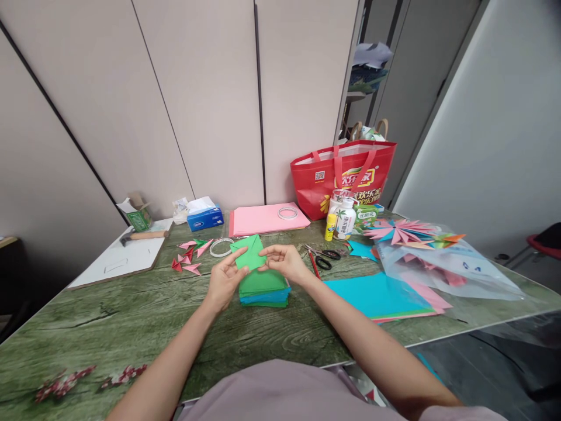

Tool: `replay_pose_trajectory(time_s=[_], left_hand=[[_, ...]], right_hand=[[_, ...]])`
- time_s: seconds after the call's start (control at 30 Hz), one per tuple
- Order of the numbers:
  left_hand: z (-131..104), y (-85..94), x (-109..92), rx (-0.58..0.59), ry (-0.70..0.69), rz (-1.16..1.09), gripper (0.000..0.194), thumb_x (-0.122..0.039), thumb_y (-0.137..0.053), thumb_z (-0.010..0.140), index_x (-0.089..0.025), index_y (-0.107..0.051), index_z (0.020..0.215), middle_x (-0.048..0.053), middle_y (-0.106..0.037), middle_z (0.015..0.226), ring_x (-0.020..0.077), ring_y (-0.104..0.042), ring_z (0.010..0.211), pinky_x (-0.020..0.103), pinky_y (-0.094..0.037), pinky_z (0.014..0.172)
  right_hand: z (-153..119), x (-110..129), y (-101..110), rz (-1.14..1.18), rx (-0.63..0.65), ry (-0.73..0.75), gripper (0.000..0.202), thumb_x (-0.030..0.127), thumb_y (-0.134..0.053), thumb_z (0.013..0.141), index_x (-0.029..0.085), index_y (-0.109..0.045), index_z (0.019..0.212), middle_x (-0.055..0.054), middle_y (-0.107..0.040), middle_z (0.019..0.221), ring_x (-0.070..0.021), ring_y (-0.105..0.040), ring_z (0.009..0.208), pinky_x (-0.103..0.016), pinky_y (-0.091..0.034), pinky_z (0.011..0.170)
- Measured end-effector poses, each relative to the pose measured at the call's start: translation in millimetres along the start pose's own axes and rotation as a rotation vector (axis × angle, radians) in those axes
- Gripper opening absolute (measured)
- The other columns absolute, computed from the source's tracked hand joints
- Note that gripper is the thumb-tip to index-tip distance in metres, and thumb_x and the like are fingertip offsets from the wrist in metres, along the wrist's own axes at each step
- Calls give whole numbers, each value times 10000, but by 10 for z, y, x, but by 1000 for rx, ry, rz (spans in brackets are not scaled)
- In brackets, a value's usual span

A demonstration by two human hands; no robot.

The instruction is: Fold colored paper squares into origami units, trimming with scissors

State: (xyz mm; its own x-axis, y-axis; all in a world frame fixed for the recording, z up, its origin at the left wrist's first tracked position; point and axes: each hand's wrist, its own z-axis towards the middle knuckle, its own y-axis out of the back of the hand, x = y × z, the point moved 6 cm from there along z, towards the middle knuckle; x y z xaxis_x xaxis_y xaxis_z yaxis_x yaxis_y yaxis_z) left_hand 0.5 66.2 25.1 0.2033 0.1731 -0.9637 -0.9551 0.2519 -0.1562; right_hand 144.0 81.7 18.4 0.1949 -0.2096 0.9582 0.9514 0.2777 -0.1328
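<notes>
Between my two hands is a green paper square (250,252) with crease lines across it, held tilted above the table. My left hand (224,280) pinches its left and lower edge between thumb and fingers. On the right edge, my right hand (283,261) grips it with thumb and fingertips. Just below lies a stack of cut paper squares (264,289), green on top with blue and more green layers beneath. Left of the hands are several small folded pink, red and green paper pieces (188,257) and a roll of tape (221,247).
Scissors (324,260), a red pencil (314,264), a glue stick (330,227) and white bottle (345,219) stand or lie right. Blue sheets (379,295) and a plastic bag (451,272) fill the right side. Behind are pink sheets (263,217), a tissue box (205,219), a red bag (307,187); left, a hammer (142,235).
</notes>
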Motion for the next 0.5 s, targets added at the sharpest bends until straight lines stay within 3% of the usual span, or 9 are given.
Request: replay_pose_trajectory(time_s=[0.5], left_hand=[[-10, -45, -7, 92, 25, 12, 671, -198, -660, 647, -131, -392, 1259, 77, -652, 896, 134, -592, 750, 221, -461, 660]], right_hand=[[4, -28, 44, -12, -5, -47, 290, 268, -680, 548, 122, -643, 796, -10, -634, 662, -180, -653, 627, -284, -510, 584]])
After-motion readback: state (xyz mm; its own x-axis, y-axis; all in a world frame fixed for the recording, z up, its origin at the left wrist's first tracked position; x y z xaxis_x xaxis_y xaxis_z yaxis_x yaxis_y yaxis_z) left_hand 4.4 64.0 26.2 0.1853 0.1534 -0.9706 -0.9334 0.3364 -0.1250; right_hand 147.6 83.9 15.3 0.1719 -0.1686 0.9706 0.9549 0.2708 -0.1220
